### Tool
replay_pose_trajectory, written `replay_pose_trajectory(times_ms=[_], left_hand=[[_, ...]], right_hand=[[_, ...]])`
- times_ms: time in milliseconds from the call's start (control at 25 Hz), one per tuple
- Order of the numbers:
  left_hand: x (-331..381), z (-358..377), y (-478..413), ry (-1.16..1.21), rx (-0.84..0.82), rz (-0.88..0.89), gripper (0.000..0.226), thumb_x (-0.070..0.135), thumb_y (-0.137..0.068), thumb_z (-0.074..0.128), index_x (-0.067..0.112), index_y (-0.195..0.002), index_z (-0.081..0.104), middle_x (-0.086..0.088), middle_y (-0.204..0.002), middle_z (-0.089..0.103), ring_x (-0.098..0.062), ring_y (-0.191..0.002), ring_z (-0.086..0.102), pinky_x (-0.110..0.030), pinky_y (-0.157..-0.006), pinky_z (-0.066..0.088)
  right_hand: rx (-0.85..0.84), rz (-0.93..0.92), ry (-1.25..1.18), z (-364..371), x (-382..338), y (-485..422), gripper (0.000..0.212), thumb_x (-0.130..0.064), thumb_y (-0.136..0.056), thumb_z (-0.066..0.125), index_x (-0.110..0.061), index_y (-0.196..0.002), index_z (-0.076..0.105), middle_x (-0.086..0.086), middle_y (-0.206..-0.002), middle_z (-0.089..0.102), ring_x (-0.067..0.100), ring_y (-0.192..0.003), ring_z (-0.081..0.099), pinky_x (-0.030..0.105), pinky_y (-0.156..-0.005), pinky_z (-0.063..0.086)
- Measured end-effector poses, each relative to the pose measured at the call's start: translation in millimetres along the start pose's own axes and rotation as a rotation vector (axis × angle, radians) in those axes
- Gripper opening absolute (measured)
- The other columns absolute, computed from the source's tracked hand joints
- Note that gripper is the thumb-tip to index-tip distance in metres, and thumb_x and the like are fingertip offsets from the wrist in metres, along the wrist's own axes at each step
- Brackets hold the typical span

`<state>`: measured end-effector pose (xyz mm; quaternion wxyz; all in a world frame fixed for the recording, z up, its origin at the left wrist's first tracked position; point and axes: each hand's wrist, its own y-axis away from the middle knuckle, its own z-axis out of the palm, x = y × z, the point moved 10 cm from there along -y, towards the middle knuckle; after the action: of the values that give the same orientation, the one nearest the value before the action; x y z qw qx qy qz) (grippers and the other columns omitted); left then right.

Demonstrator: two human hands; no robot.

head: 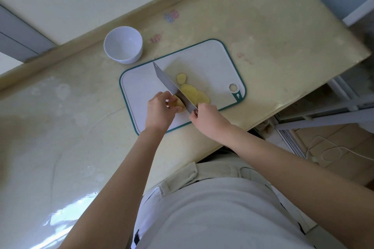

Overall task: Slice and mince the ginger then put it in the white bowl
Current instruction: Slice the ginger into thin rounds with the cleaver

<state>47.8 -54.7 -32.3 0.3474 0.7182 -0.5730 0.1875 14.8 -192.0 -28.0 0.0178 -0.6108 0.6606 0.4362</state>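
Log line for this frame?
slicing | left hand holds ginger | right hand grips knife | slices on board | white bowl empty

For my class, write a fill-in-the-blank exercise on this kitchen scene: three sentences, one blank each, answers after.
1. The right hand grips the ____ that is cutting the ginger.
2. The left hand steadies the ginger piece on the cutting ____.
3. The slices lie beside the blade; the white bowl is ____.
Missing words: knife; board; empty.
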Motion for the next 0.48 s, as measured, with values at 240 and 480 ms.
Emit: replay_pose_trajectory(times_ms=[240,480], left_hand=[[0,0,2,0.014,0.004,0.004,0.021,0.008,-0.072,0.078,0.005,-0.089,0.066,-0.009,-0.096,0.061,-0.020,-0.081,0.057,-0.022,-0.075,0.045],[2,-1,5,0.013,0.005,-0.008,0.019,0.009,-0.075,0.076,0.006,-0.091,0.065,-0.009,-0.098,0.060,-0.020,-0.084,0.057,-0.022,-0.075,0.045]], right_hand=[[0.034,-0.016,-0.042,10,10,-8,0.034,-0.020,-0.096,0.044,-0.017,-0.064,0.033,0.010,-0.075,0.052,0.032,-0.072,0.052,0.035,-0.066,0.043],[0.014,-0.040,-0.032,1,18,-17,0.035,-0.022,-0.096,0.046,-0.016,-0.063,0.036,0.002,-0.065,0.046,0.026,-0.068,0.049,0.028,-0.062,0.035]])
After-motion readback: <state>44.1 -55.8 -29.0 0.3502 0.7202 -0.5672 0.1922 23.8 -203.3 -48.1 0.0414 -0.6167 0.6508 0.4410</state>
